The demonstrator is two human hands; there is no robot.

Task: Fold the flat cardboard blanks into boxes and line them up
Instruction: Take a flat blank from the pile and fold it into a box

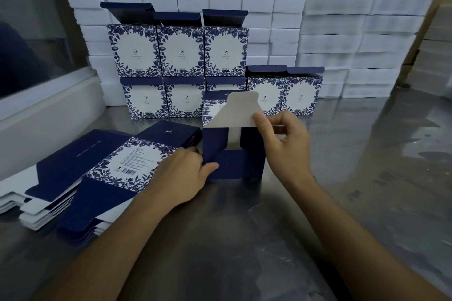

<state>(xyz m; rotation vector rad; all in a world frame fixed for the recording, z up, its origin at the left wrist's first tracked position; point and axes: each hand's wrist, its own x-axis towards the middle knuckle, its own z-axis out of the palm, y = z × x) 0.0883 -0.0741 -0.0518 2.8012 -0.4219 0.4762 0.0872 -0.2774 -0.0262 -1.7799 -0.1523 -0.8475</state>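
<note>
**Eight boxes lined up, a ninth half folded**

A wall of white foam blocks [342, 19] stood behind everything, on the far side of the steel tabletop [367, 178]. Against it the finished boxes [181, 51] were ranked: three on an upper tier, five below, most with their top lids unclosed. A stack of flat blanks [97, 173] lay fanned out at the left, several deep, so plenty of folding seemed to remain.

At the centre lay the box [232, 159] in work, on its side just in front of the row, with its open end toward the camera. The left hand [181, 176] had its grip on the left side flap, thumb pressing it inward. The right hand [281, 139] pinched the edge of the large white flap [234, 112], raised above the opening (not yet tucked).

The blanks lay just beside the left wrist, and the row stood close behind the box, leaving little room there.
</note>
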